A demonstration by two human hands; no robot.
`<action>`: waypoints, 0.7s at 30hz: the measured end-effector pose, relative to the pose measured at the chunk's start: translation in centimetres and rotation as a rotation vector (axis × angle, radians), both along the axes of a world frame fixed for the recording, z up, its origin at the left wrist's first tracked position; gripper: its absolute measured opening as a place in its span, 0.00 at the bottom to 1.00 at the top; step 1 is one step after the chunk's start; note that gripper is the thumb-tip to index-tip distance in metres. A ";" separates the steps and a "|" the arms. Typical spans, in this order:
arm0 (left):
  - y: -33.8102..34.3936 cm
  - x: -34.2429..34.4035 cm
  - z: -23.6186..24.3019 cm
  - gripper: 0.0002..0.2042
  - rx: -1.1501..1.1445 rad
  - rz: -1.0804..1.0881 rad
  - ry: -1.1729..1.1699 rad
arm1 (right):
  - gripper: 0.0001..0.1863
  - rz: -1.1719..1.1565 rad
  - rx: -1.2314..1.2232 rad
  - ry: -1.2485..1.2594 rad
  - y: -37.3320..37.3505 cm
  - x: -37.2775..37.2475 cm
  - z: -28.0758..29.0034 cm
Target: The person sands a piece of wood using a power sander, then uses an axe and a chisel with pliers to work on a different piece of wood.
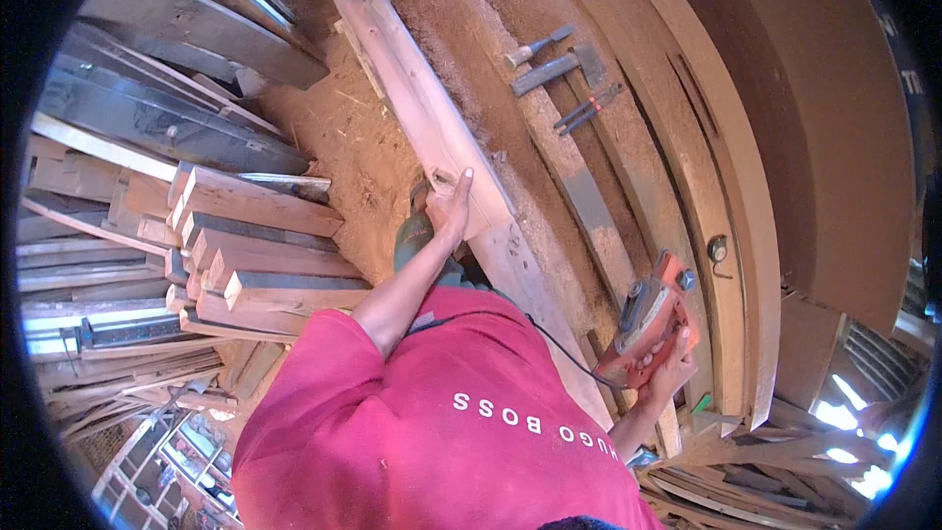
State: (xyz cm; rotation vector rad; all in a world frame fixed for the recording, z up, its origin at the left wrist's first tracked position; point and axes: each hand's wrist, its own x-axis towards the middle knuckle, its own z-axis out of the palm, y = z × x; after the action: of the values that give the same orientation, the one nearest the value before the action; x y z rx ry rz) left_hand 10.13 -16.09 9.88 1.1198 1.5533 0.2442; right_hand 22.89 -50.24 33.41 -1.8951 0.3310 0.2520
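My left hand [451, 204] grips a long pale wooden beam [412, 108] lying diagonally across the middle, its fingers near a dark knot in the wood. My right hand [669, 361] holds an orange power planer [638, 329] at the lower right, away from the beam's upper part. A black cord [569, 353] runs from the tool across to my body in a red shirt. Beside the beam, on sawdust-covered boards, lie a chisel [540, 45], a hammer [549, 73] and red-and-black pliers [584, 115]. A small tape measure [717, 253] sits farther right.
Stacked timber pieces [265, 211] crowd the left, with darker planks [186, 118] behind them. Sawdust [348, 167] covers the ground between the stack and the beam. Long curved-looking boards [741, 167] and large brown panels [834, 186] line the right, with more wood scraps at the lower right.
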 end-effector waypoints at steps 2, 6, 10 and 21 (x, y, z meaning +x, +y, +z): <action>-2.6 -0.7 0.3 0.36 0.056 0.157 -0.303 | 0.23 0.012 0.051 -0.011 0.2 0.2 0.4; -4.7 -0.4 14.1 0.36 -0.425 0.424 -1.018 | 0.21 0.067 0.099 0.018 -3.0 1.3 -1.5; -2.4 -0.3 20.9 0.34 -0.563 0.380 -1.407 | 0.22 0.111 0.191 0.022 -3.4 1.3 -2.8; 0.5 -0.2 28.4 0.29 -0.492 0.419 -1.367 | 0.21 0.239 0.376 -0.035 -1.6 -0.3 -1.3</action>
State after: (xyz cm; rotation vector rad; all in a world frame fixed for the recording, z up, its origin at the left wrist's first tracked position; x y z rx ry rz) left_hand 9.90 -15.57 38.29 0.0609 0.4991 0.6848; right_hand 22.58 -51.84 32.14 -1.5618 0.0272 0.4106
